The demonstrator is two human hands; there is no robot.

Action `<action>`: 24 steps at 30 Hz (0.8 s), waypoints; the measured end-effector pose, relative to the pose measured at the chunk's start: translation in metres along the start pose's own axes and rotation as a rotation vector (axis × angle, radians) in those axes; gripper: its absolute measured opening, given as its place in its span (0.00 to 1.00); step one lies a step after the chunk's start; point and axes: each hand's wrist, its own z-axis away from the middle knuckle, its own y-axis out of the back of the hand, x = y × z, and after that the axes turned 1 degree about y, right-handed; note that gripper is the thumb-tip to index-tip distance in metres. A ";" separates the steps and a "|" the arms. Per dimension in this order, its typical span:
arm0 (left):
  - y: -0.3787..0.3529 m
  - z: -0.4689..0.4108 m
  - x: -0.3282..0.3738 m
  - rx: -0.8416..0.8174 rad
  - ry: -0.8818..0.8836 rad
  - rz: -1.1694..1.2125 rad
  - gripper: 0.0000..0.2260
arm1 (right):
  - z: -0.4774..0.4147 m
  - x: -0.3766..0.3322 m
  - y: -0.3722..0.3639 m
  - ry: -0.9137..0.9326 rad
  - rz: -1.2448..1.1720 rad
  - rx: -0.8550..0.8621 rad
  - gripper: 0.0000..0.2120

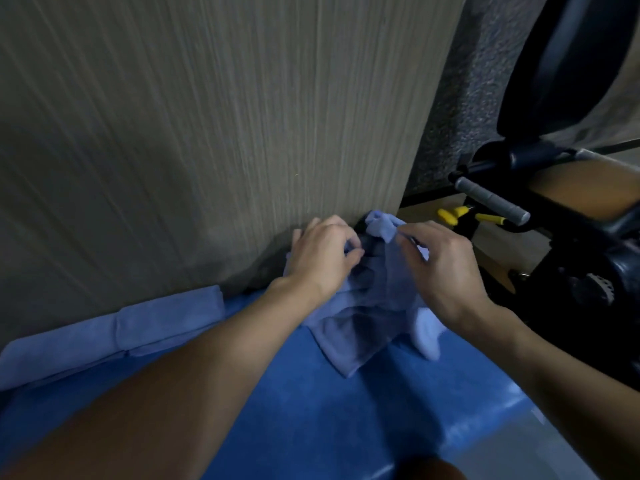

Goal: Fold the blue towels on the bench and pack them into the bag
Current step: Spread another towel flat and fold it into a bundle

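Note:
A crumpled pale blue towel (pixel 367 317) lies on the blue padded bench (pixel 311 410) at its far end, bunched against a wood-grain wall panel. My left hand (pixel 322 258) rests on the towel's left side with curled fingers pinching its cloth. My right hand (pixel 440 268) pinches a raised corner of the same towel near the wall's edge. A folded pale blue towel (pixel 114 334) lies along the wall at the left of the bench. No bag shows in view.
The wood-grain panel (pixel 207 133) stands directly behind the bench. Black gym equipment (pixel 571 271) with a grey foam handle (pixel 491 199) and yellow-handled parts (pixel 450 216) crowds the right side. Speckled dark flooring (pixel 460 116) lies beyond.

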 end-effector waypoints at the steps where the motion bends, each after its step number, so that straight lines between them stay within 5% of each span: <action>1: 0.000 0.000 0.005 0.003 -0.016 0.000 0.04 | 0.000 -0.002 0.008 -0.004 -0.028 0.019 0.06; 4: 0.003 0.000 0.021 0.005 -0.070 0.191 0.15 | -0.001 -0.010 0.031 -0.008 -0.137 0.056 0.07; 7: 0.007 0.000 0.040 0.092 -0.171 0.350 0.08 | 0.000 -0.017 0.050 0.061 -0.138 0.060 0.08; 12: 0.040 0.003 0.060 0.247 -0.089 0.549 0.03 | -0.001 -0.030 0.078 0.011 -0.214 0.133 0.08; 24: 0.190 0.082 0.033 0.414 -0.136 0.420 0.04 | -0.019 -0.144 0.074 0.151 -0.264 0.069 0.06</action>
